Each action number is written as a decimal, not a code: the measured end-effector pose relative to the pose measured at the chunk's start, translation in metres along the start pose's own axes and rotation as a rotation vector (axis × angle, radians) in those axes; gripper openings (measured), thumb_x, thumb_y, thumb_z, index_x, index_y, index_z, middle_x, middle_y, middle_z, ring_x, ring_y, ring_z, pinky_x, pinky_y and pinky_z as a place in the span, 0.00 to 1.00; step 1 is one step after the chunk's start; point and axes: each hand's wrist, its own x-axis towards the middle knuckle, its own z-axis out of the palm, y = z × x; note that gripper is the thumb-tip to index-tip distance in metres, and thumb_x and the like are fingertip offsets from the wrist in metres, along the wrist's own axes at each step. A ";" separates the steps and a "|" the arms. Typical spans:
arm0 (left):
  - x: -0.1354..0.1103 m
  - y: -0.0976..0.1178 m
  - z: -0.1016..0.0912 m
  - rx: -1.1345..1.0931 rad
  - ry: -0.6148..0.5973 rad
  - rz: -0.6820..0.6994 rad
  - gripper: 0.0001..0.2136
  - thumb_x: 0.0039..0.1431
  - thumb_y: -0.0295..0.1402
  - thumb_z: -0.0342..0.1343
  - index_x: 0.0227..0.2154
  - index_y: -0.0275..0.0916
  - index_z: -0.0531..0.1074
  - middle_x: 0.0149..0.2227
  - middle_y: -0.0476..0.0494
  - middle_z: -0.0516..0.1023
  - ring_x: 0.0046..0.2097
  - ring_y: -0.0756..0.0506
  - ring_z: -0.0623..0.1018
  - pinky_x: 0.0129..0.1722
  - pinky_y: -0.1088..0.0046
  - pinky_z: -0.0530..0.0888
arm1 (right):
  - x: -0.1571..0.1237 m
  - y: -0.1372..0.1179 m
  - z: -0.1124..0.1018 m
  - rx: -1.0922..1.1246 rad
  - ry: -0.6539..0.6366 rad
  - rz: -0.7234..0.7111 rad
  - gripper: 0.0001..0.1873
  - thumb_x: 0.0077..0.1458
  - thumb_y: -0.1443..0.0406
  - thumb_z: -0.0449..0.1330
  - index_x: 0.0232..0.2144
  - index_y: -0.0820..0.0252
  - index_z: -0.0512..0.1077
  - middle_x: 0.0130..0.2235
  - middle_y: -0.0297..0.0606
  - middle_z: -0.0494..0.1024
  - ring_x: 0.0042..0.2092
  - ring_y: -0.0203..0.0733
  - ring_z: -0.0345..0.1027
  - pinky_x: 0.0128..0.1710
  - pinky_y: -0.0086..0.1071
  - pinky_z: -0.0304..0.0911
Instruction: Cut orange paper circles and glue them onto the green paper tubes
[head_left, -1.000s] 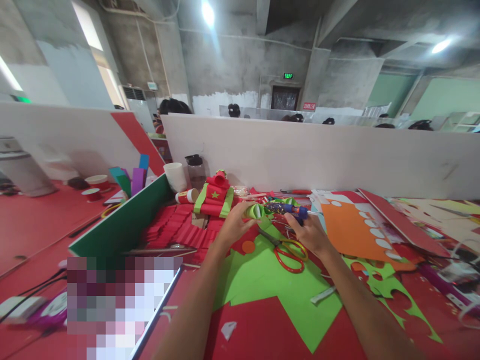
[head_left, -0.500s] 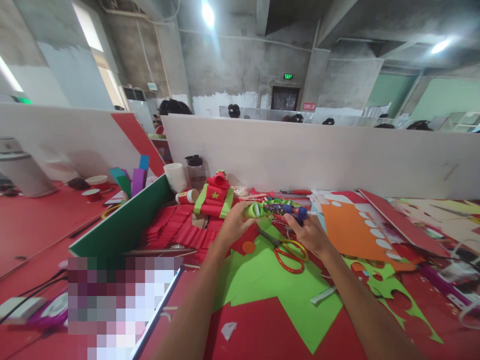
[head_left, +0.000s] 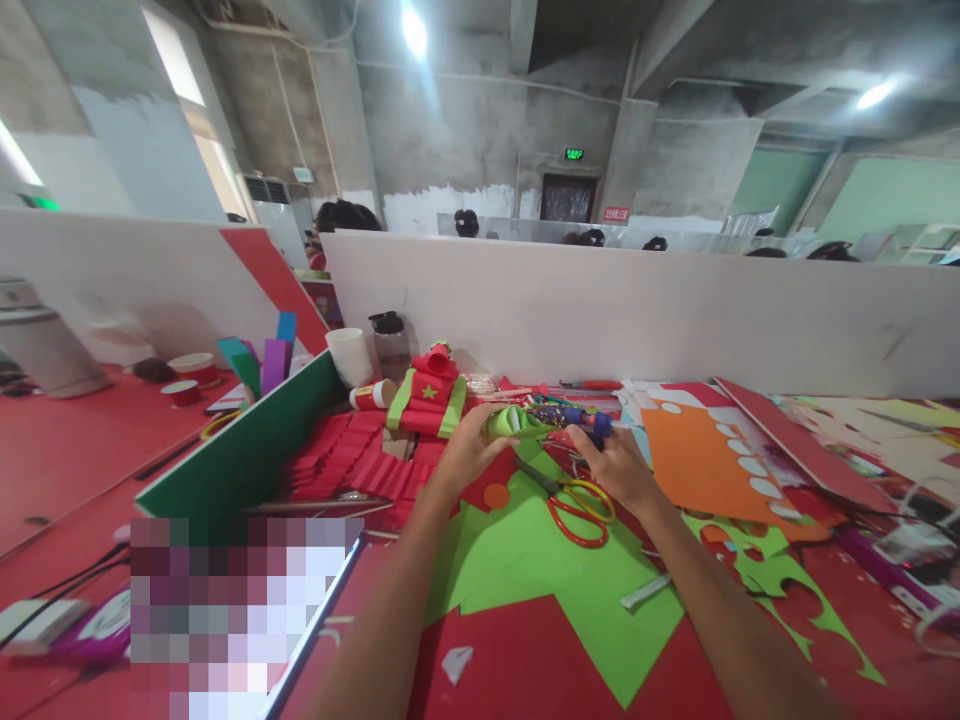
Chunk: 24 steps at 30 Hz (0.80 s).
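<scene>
Pinching a curled roll of light-green paper (head_left: 510, 424) between thumb and fingers, the left hand (head_left: 466, 455) is set just beside the front end of a dark blue, speckled plastic glue gun (head_left: 571, 417). The gun is gripped by the right hand (head_left: 619, 468), its thumb seen on the near side; the other fingers are largely hidden, so how firmly they are closed cannot be told. If the tip is hot, the left fingers could be burned by a small slip, since little gap is left. The roll could be flattened by too hard a pinch, or let spring open by a loose one. Stray glue could be dropped on the flat bright-green paper sheet (head_left: 525, 550) on the red-topped desk (head_left: 52, 440). Between the wrists, scissors with red and yellow looped handles (head_left: 559, 488) are left with dark blades pointed toward the left hand; a wrist could be nicked if lowered carelessly.
</scene>
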 end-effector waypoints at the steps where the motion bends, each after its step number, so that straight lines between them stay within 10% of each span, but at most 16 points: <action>1: 0.000 0.000 0.000 -0.002 0.007 -0.003 0.24 0.54 0.39 0.66 0.53 0.42 0.70 0.50 0.40 0.79 0.51 0.39 0.77 0.53 0.59 0.73 | 0.000 0.000 0.000 -0.005 -0.002 -0.004 0.25 0.64 0.49 0.52 0.21 0.56 0.69 0.19 0.33 0.71 0.23 0.41 0.65 0.26 0.32 0.55; 24: 0.000 0.005 0.000 -0.052 -0.035 0.005 0.23 0.55 0.40 0.66 0.52 0.41 0.71 0.49 0.40 0.79 0.51 0.39 0.77 0.53 0.61 0.73 | -0.002 -0.001 0.001 0.029 -0.011 -0.002 0.21 0.64 0.51 0.52 0.28 0.57 0.73 0.23 0.35 0.75 0.28 0.43 0.70 0.31 0.32 0.62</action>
